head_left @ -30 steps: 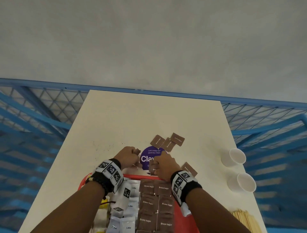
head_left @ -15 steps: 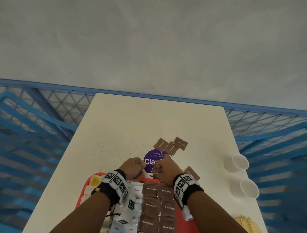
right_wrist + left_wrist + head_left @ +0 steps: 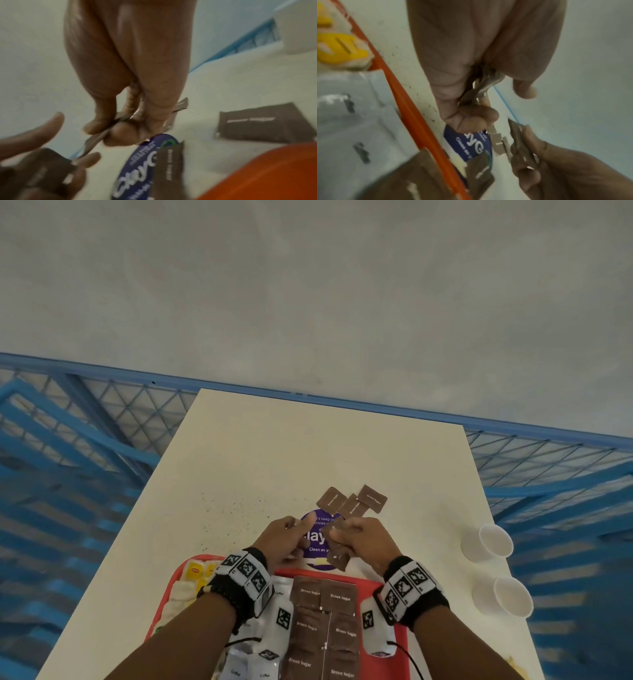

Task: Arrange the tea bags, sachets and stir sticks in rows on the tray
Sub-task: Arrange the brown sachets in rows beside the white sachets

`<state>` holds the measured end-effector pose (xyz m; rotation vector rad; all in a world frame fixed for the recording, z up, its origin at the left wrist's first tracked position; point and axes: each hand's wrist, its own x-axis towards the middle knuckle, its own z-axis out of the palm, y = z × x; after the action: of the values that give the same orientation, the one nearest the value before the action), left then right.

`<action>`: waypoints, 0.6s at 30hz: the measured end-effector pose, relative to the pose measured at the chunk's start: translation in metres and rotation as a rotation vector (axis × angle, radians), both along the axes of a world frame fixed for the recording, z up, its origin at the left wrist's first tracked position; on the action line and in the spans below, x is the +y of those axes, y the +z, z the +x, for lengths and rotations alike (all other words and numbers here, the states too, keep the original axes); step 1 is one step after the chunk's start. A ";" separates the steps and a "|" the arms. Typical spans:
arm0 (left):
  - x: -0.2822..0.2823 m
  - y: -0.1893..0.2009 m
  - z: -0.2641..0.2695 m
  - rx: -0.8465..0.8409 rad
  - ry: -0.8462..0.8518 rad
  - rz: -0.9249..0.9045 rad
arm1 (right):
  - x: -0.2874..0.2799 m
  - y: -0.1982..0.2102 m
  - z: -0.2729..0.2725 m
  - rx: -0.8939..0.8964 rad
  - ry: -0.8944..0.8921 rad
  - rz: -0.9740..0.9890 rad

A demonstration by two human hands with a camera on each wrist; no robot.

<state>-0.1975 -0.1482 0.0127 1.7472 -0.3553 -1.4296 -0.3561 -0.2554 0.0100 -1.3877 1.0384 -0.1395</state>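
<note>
The white table (image 3: 239,474) is carrying a red tray (image 3: 164,604) lined with rows of brown sugar sachets (image 3: 325,628). Above its far edge, the left hand (image 3: 284,542) and right hand (image 3: 363,539) are each pinching brown sachets in their grip; three loose sachets (image 3: 352,501) are lying beyond.

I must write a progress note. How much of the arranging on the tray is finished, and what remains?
Done: brown sugar sachets lie in two neat rows on the red tray, with white coffee sachets and yellow tea bags beside them. In hand: the right hand and the left hand each hold brown sachets. Left: three loose sachets on the table; no stir sticks appear on the tray.
</note>
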 end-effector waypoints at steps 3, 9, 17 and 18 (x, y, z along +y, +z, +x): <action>-0.004 0.005 -0.004 0.219 -0.003 -0.067 | -0.005 0.007 0.009 -0.051 -0.021 0.026; 0.000 0.005 -0.001 0.219 0.074 -0.043 | -0.001 -0.010 0.000 0.626 0.172 -0.367; 0.007 0.007 0.008 0.258 0.193 -0.021 | 0.003 -0.036 0.020 0.628 0.035 -0.423; 0.007 0.005 0.008 0.231 0.189 -0.007 | 0.001 -0.035 0.018 0.623 0.032 -0.404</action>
<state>-0.1896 -0.1411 0.0178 1.5452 -0.0692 -1.4696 -0.3383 -0.2542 -0.0250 -1.8745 1.5588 0.1268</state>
